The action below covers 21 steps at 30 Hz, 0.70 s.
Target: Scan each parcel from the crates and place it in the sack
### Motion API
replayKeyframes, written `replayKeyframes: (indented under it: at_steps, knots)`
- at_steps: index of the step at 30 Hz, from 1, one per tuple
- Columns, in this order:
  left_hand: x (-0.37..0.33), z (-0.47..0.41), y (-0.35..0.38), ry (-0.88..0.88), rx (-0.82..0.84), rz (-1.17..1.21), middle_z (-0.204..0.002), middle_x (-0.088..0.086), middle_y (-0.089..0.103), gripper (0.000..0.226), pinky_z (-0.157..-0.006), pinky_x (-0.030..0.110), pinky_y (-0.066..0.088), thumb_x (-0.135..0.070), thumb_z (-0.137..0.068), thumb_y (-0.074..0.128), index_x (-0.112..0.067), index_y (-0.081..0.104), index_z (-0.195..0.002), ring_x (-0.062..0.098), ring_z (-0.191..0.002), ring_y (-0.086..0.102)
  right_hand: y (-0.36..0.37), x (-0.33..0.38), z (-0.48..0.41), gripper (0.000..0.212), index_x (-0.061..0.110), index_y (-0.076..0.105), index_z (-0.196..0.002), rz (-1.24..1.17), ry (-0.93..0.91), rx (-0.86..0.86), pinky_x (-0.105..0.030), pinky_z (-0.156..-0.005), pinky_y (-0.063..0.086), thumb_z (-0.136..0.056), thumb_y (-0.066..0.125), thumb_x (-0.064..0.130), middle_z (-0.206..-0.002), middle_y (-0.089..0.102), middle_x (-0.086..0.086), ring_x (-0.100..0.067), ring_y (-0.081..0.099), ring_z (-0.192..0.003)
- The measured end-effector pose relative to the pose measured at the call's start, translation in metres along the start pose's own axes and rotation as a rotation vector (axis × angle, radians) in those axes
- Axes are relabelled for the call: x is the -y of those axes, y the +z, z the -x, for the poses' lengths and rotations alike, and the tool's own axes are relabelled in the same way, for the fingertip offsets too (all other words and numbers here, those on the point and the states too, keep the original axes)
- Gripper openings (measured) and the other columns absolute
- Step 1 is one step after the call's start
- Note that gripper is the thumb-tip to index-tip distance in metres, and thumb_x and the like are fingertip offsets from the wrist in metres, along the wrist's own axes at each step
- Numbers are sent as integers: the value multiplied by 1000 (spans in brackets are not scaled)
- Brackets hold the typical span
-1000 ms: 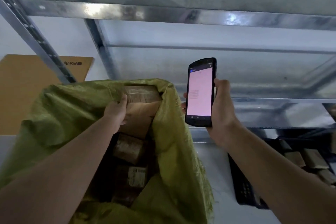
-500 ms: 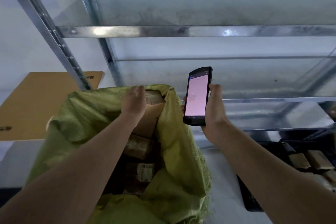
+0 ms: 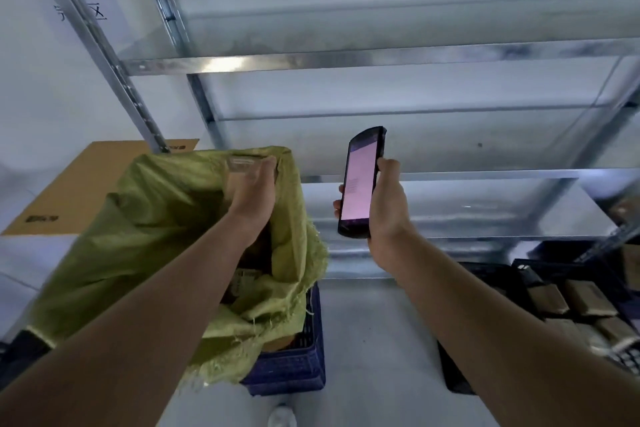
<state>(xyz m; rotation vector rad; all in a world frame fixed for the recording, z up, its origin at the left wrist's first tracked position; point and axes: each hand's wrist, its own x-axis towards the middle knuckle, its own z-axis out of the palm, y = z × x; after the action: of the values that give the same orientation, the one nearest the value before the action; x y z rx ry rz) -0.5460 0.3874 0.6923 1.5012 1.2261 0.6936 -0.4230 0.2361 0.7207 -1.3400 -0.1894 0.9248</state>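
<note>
Nearest, a blue crate [image 3: 294, 362] was seen on the floor, with the green sack [image 3: 149, 225] draped over its left edge. The left hand [image 3: 254, 192] was reached into the sack's mouth and laid against a taped parcel [image 3: 239, 165] at the far rim. Whether the fingers were closed on it or only pressed against it could not be told. The right hand [image 3: 386, 208], apart from the left, was clamped round a handheld scanner [image 3: 358, 184] with its screen lit. Beyond, at the right edge, brown parcels [image 3: 585, 298] lay in a black crate [image 3: 485, 288] under the metal shelving [image 3: 346, 59].

The step was judged to be the placing of a parcel in the sack. Next, the parcel would need to be let go inside, and another fetched from the black crate and brought to the scanner.
</note>
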Motion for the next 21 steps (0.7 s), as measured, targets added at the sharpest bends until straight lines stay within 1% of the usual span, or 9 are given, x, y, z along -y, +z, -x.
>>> replayKeyframes:
  at_steps: [2, 5, 7, 9, 12, 15, 16, 19, 21]
  knots:
    - [-2, 29, 14, -10, 32, 24, -106, -13, 49, 29, -113, 54, 46, -56, -108, 36, -36, 52, -123, 17, -107, 54, -26, -1, 21, 49, 12, 66, -124, -10, 4, -9, -34, -66, 51, -106, 33, 45, -94, 69, -12, -30, 66, -74]
    - [-9, 68, 32, 9, 81, 55, -130, 0, 59, 42, -112, 51, 45, -62, -104, 38, -30, 60, -120, 21, -118, 56, -59, 0, 51, 50, 11, 64, -127, -32, -11, -23, -30, -60, 51, -108, 32, 44, -95, 67, -14, -30, 64, -75]
    - [-15, 91, 44, 26, 104, 35, -147, 8, 56, 56, -117, 54, 42, -61, -105, 37, -26, 56, -144, 28, -133, 54, -77, 2, 69, 50, 10, 64, -127, -38, -29, -44, -31, -62, 51, -109, 31, 44, -97, 66, -14, -30, 64, -77]
    - [-21, 111, 58, 60, 135, 18, -156, 9, 49, 56, -120, 56, 38, -55, -109, 34, -25, 49, -154, 30, -142, 47, -94, 4, 87, 47, 14, 64, -123, -41, -58, -79, -33, -67, 52, -110, 30, 45, -99, 65, -14, -30, 64, -79]
    - [-27, 139, 81, 103, 230, 3, -160, 2, 45, 60, -121, 56, 37, -60, -107, 33, -29, 46, -157, 27, -142, 46, -114, 3, 112, 44, 18, 63, -121, -63, -91, -157, -36, -73, 52, -110, 30, 46, -100, 64, -13, -30, 63, -81]
    - [-29, 167, 102, 122, 322, 39, -150, 0, 50, 53, -114, 51, 45, -55, -110, 33, -28, 49, -153, 18, -112, 58, -133, -4, 138, 45, 20, 63, -124, -75, -102, -257, -38, -76, 51, -107, 31, 48, -101, 65, -11, -29, 64, -81]
    - [-27, 175, 109, 117, 354, 52, -148, 0, 51, 52, -112, 49, 47, -53, -111, 34, -27, 50, -153, 17, -110, 58, -141, -8, 147, 46, 20, 63, -123, -88, -103, -288, -38, -77, 51, -106, 32, 49, -101, 65, -10, -28, 64, -81]
    - [-21, 202, 129, 92, 445, 77, -152, 0, 51, 51, -111, 48, 48, -52, -110, 37, -25, 53, -151, 25, -131, 53, -167, -20, 175, 47, 20, 65, -121, -92, -95, -387, -37, -75, 50, -103, 33, 50, -98, 65, -8, -26, 65, -81]
    - [-15, 220, 144, 65, 506, 83, -154, 0, 48, 52, -103, 43, 48, -51, -111, 37, -25, 50, -154, 27, -136, 49, -188, -27, 192, 52, 14, 64, -119, -78, -91, -435, -36, -70, 48, -100, 34, 52, -96, 63, -10, -26, 65, -78]
